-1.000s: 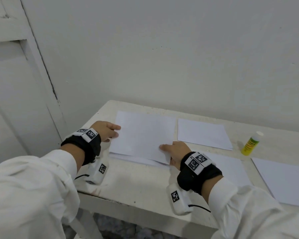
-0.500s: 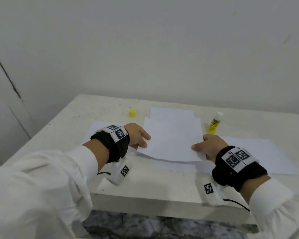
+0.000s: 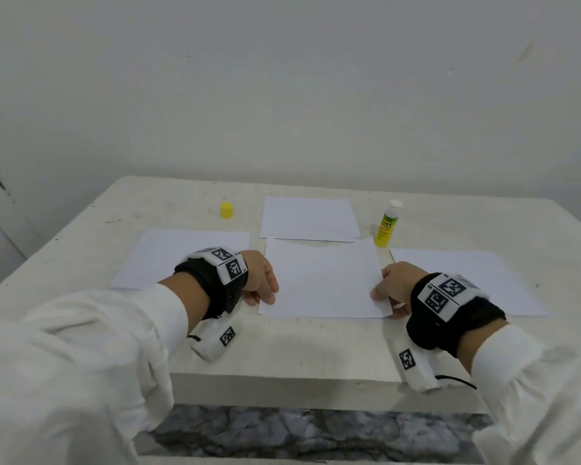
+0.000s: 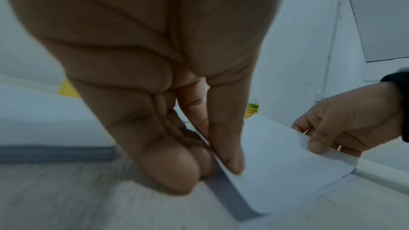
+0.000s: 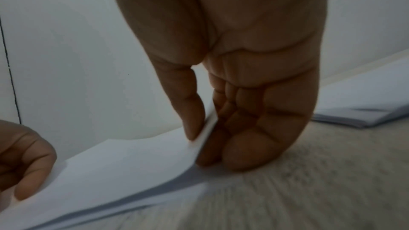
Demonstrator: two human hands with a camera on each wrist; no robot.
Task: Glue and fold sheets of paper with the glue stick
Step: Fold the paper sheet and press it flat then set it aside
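Head: sheet lies mid-tabletop, glue stick standing just beyond. Left wrist: left hand pinches the sheet's left edge. Right wrist: right hand pinches the right edge. Judged light, floppy; best held at the edges.

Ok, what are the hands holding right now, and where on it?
Both hold the middle sheet of paper: the left hand pinches its left edge near the front corner, and the right hand pinches its right edge near the front corner.
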